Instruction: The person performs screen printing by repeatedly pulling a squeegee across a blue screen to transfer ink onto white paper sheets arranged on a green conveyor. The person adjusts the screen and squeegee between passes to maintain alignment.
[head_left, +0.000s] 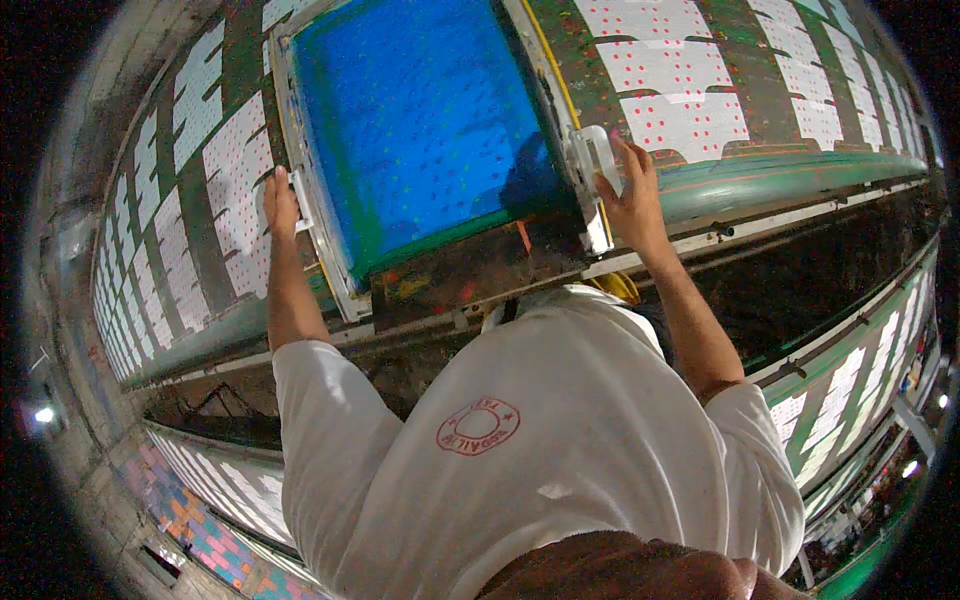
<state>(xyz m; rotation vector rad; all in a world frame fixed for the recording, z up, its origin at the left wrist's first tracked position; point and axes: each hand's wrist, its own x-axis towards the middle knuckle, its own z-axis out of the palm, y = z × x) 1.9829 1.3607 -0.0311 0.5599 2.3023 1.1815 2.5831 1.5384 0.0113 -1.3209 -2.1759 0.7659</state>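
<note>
A screen printing frame (548, 70) with a bright blue mesh (420, 120) lies on the long printing table in front of me. Its lower mesh border is green. On the left side, my left hand (282, 203) is closed at a white handle (303, 203); its fingertips are partly hidden. My right hand (634, 196) grips the larger white handle (598, 158) on the right side, thumb on one side and fingers on the other. White cut fabric pieces (240, 170) with red printed dots lie in rows on both sides of the frame.
The table's rounded green edge (760, 185) runs along my front, with a pale rail (780, 218) below it. More dotted pieces (690, 120) continue to the right. Further tables with white pieces (845, 390) stand behind me, right and left. Colourful floor patches (190, 510) show at lower left.
</note>
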